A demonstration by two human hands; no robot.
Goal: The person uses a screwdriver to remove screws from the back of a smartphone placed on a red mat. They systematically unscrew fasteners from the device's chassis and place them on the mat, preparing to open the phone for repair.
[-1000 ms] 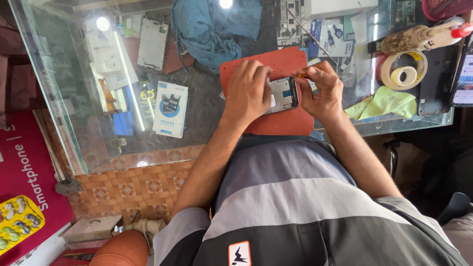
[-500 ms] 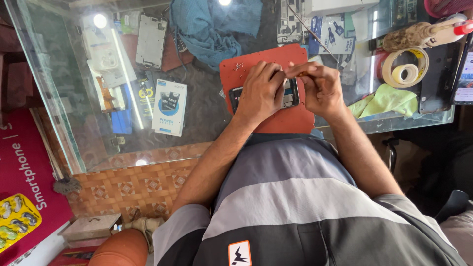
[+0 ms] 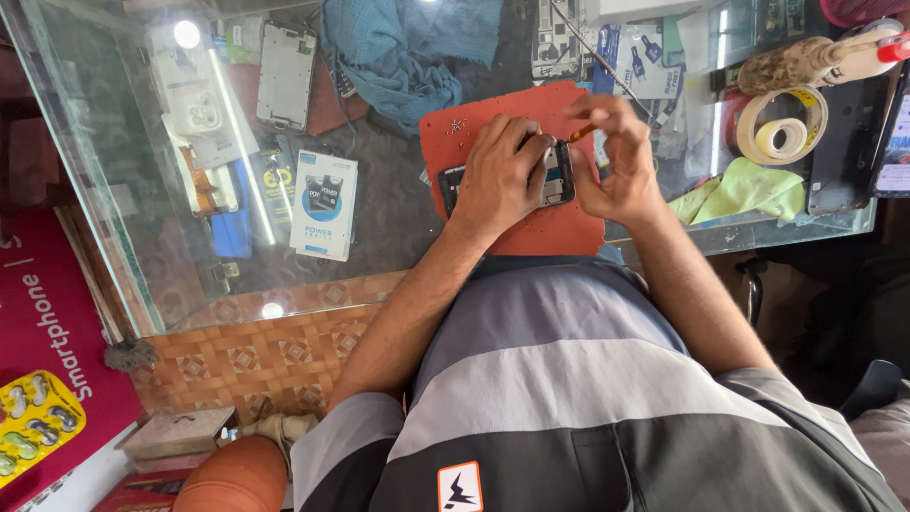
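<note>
The left hand (image 3: 500,175) pressed down on the opened dark smartphone (image 3: 555,176) lying on the orange-red rubber work mat (image 3: 550,232) at the glass counter's near edge (image 3: 758,230) — the right hand (image 3: 614,156) pinched a small orange-handled tool (image 3: 580,134) at 1 o'clock. At 9 o'clock lay bare glass, then a white-and-blue rectangular package (image 3: 324,204); a yellow tape roll (image 3: 782,128) sat at 3 o'clock.

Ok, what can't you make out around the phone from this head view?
- Phone: mostly covered by the left hand.
- Tool tip: only an orange handle shows in the right hand, which is blurred.
- Small parts on the red mat: too small to identify.
- Tape roll: glare on the glass washes it out.
</note>
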